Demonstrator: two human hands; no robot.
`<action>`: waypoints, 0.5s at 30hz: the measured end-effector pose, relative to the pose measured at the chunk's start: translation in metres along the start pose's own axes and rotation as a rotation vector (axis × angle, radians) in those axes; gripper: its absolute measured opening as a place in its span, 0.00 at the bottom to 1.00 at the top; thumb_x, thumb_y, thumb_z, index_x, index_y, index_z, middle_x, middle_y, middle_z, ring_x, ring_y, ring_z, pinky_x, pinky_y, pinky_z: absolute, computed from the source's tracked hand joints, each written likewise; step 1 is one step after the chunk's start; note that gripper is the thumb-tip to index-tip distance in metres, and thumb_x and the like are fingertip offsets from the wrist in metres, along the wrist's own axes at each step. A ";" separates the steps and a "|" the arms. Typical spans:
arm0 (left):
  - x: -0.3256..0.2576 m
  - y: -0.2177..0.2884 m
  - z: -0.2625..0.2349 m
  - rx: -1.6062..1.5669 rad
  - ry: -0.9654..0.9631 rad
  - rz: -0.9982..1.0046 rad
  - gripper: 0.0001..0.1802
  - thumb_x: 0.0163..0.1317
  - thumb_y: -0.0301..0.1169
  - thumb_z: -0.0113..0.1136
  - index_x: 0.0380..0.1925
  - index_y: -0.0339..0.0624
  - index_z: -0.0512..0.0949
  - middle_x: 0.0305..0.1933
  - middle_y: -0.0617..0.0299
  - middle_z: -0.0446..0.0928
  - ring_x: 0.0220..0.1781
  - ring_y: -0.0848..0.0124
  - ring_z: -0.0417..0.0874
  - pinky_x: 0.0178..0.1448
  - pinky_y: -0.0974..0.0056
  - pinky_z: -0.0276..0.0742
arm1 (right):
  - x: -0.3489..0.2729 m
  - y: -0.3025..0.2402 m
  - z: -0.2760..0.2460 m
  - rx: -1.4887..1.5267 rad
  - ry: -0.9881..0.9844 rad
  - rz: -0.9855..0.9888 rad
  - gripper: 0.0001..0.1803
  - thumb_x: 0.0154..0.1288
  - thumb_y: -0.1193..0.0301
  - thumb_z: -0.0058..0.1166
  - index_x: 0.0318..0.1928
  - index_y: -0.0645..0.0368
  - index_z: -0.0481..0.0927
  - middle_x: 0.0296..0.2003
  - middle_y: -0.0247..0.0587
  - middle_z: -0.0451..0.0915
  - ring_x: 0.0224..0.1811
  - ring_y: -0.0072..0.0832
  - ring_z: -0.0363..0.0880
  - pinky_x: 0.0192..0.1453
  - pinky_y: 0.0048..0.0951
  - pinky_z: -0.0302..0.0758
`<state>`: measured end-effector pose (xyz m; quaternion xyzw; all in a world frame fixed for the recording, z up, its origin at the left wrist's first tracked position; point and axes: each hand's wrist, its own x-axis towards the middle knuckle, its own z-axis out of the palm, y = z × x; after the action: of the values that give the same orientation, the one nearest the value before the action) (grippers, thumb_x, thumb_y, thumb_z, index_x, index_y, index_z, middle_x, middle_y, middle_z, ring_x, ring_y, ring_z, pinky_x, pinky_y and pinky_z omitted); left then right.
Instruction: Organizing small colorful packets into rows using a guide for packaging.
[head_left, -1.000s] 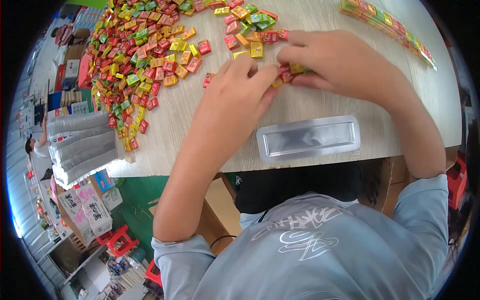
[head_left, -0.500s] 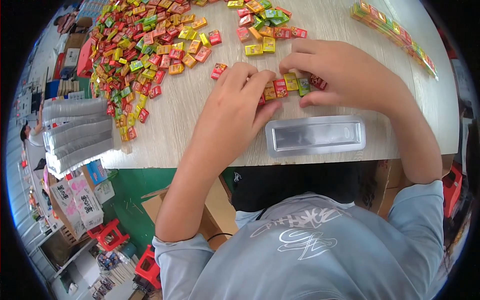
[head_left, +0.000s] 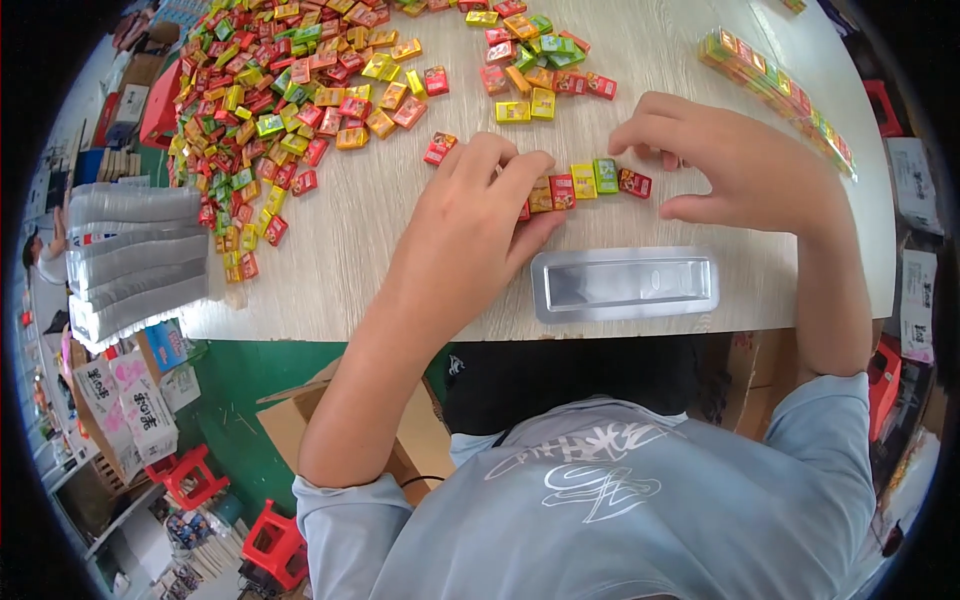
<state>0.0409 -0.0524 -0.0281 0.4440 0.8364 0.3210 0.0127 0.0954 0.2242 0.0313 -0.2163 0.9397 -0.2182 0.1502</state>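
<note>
A short row of small printed boxes stands on the table in front of me, with a yellow box [head_left: 583, 181], a green box [head_left: 606, 176] and a tilted dark red box [head_left: 634, 183] at its right end. Around the row's left end my left hand [head_left: 468, 210] is closed, thumb on the near side and fingers on the far side; it hides part of those boxes. My right hand [head_left: 745, 165] is off to the right, thumb and fingers apart, touching none of the row. Nearer to me lies a shallow clear plastic tray [head_left: 542, 290] with nothing in it.
A big heap of small coloured boxes [head_left: 300, 90] covers the far left of the table, with a smaller cluster [head_left: 540, 50] at the far middle. A filled long pack [head_left: 775, 95] lies far right. Stacked plastic trays [head_left: 140, 255] stand at the left edge.
My right hand has drawn back to the right, away from the row, and its fingers have spread. The left hand stays at the row's left end. The view has shifted slightly.
</note>
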 end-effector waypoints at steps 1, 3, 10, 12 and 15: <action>0.000 0.000 0.001 -0.008 0.001 0.011 0.23 0.63 0.30 0.74 0.58 0.44 0.82 0.50 0.51 0.76 0.51 0.50 0.80 0.56 0.51 0.79 | 0.000 0.000 0.000 -0.002 -0.007 0.005 0.24 0.64 0.72 0.69 0.59 0.55 0.77 0.49 0.41 0.80 0.50 0.41 0.82 0.54 0.39 0.80; 0.000 0.000 0.001 -0.004 -0.004 0.020 0.24 0.63 0.30 0.74 0.60 0.47 0.83 0.50 0.52 0.76 0.50 0.51 0.80 0.56 0.51 0.79 | 0.002 0.000 0.004 0.027 -0.001 -0.005 0.23 0.64 0.75 0.67 0.59 0.55 0.77 0.48 0.41 0.80 0.50 0.41 0.83 0.53 0.39 0.80; 0.004 -0.002 0.002 0.104 -0.038 0.119 0.26 0.65 0.31 0.71 0.64 0.56 0.83 0.48 0.55 0.73 0.48 0.55 0.79 0.54 0.53 0.78 | -0.008 0.010 0.023 -0.145 0.162 -0.190 0.13 0.65 0.75 0.66 0.49 0.55 0.81 0.44 0.41 0.80 0.46 0.44 0.83 0.50 0.42 0.79; 0.003 -0.003 0.003 0.104 -0.035 0.118 0.26 0.65 0.31 0.71 0.64 0.56 0.83 0.48 0.55 0.73 0.48 0.55 0.79 0.54 0.53 0.78 | -0.011 0.011 0.026 -0.089 0.217 -0.149 0.09 0.66 0.74 0.66 0.44 0.56 0.80 0.40 0.40 0.80 0.45 0.44 0.82 0.50 0.42 0.79; 0.002 -0.003 0.004 0.099 -0.024 0.124 0.25 0.65 0.31 0.71 0.63 0.56 0.84 0.48 0.55 0.73 0.48 0.55 0.79 0.54 0.52 0.78 | -0.008 0.010 0.031 -0.073 0.238 -0.083 0.09 0.66 0.73 0.66 0.42 0.57 0.79 0.38 0.40 0.80 0.44 0.43 0.82 0.48 0.42 0.78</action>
<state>0.0387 -0.0496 -0.0327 0.4988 0.8220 0.2742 -0.0190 0.1105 0.2260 0.0017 -0.2331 0.9484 -0.2139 0.0206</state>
